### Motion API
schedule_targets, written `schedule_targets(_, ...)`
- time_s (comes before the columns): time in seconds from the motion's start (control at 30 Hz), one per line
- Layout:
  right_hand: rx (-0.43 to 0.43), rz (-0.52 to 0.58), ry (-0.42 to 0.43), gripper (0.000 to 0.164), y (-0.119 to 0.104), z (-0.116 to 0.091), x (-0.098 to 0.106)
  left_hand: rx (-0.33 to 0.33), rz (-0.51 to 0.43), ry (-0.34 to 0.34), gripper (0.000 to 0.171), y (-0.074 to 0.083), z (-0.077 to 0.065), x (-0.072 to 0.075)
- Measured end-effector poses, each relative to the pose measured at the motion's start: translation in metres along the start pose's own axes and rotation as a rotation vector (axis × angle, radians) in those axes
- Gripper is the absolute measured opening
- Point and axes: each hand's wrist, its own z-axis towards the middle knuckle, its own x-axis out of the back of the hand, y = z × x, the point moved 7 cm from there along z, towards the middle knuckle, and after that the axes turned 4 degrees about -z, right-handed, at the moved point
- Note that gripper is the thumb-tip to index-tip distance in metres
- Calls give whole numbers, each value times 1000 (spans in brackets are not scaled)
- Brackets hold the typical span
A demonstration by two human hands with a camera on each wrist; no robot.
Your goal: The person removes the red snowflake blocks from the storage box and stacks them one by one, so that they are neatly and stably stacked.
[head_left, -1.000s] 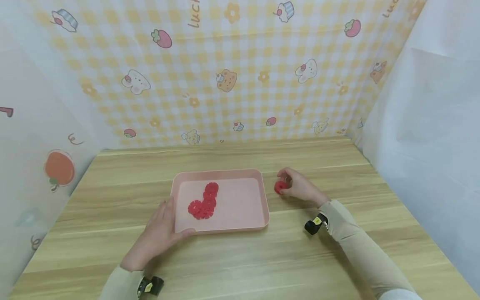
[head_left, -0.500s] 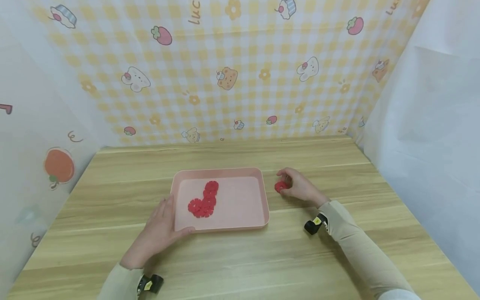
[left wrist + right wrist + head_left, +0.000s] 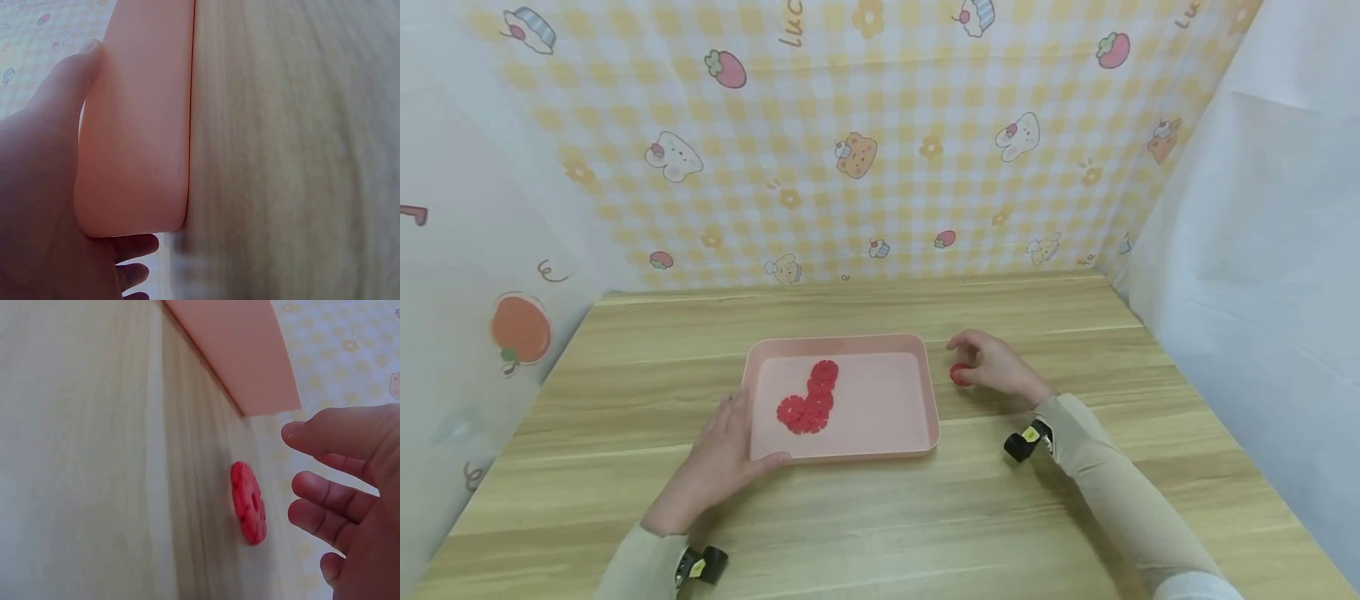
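Observation:
A shallow pink tray point(image 3: 883, 404) lies on the table in the head view. My left hand point(image 3: 715, 458) holds its near left corner, thumb along the front wall and fingers along the left side; the left wrist view shows the tray wall between thumb and fingers. Inside the tray, several red notched discs point(image 3: 818, 406) lie in a bent, overlapping row. To the tray's right, my right hand point(image 3: 1003, 371) hovers over a loose red notched disc point(image 3: 248, 497) with a centre hole. In the right wrist view, its spread, bent fingers are apart from that disc.
The wood-grain table point(image 3: 865, 533) meets a yellow checked backdrop point(image 3: 895, 100) at the back. Pale sheets hang at the left and right sides. The tray's right wall stands between the loose disc and the discs inside.
My right hand has shifted slightly left, and its thumb now covers more of the loose disc in the head view. The left hand and the tray hold their places.

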Motion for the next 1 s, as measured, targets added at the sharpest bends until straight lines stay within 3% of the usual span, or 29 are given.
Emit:
schedule_targets(0.4,55,-36,-13,31,-30,20,1,13,1,-5,117,-1,-1,-1)
schedule_targets(0.63,117,-46,-49,27,-60,33,-2,22,-3,-4,116,-2,1,2)
schedule_targets(0.77,166,-44,-80,25,-74,42,-9,20,-9,3,116,-3,2,3)
schedule_targets(1.0,151,-17,-117,27,-89,57,-26,28,-30,-2,119,-6,0,-2)
